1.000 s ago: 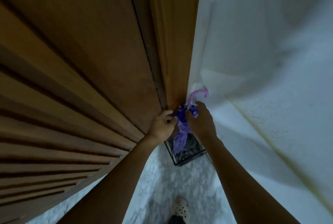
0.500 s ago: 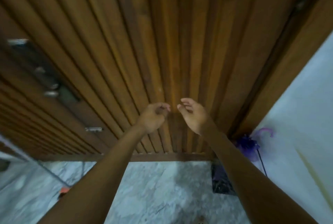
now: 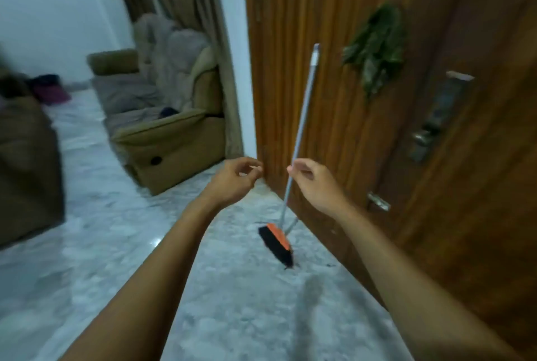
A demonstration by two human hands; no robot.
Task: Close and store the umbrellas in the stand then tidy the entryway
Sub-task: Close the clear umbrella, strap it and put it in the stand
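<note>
A broom with a silver pole (image 3: 303,105) and an orange and black head (image 3: 276,244) leans against the wooden door (image 3: 479,201), its head on the marble floor (image 3: 116,244). My right hand (image 3: 315,186) is raised with loosely curled fingers, and its fingertips overlap the pole at mid height; no grip shows. My left hand (image 3: 235,180) hovers a little left of the pole, fingers loosely curled, holding nothing. The purple umbrella and its stand are out of view.
A bunch of green leaves (image 3: 374,44) hangs on the door above a metal lock and handle (image 3: 424,137). A tan armchair (image 3: 168,134) piled with cloth stands left of the door. Dark furniture (image 3: 26,171) fills the left edge.
My view has swung left, from the umbrella stand in the corner, along the door to the broom. Both hands let go of the purple umbrella and now hang empty by the broom pole.
</note>
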